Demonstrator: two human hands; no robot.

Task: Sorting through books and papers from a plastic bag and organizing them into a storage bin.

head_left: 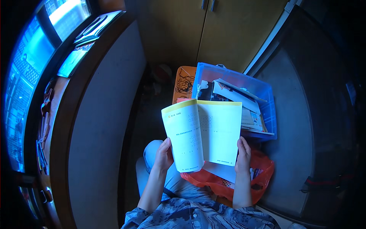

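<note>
An open workbook (220, 149) with a yellow band along the top of its pages is held up in front of me, over my lap. My left hand (164, 154) grips its left edge, thumb on the page and the other fingers mostly hidden behind. On the right edge, my right hand (243, 155) is closed around the paper. The left page curls toward me, while the right one lies flatter. Below the workbook, a red plastic bag (265, 165) with papers inside sits by my right forearm.
Beyond the workbook stands a blue plastic bin (270, 100) of books and papers, beside an orange surface (185, 84) with dark scribbles. A wooden ledge (57, 110) on the left carries books and pens. Cabinet doors (171, 30) close off the back; a dark panel (289, 126) rises at right.
</note>
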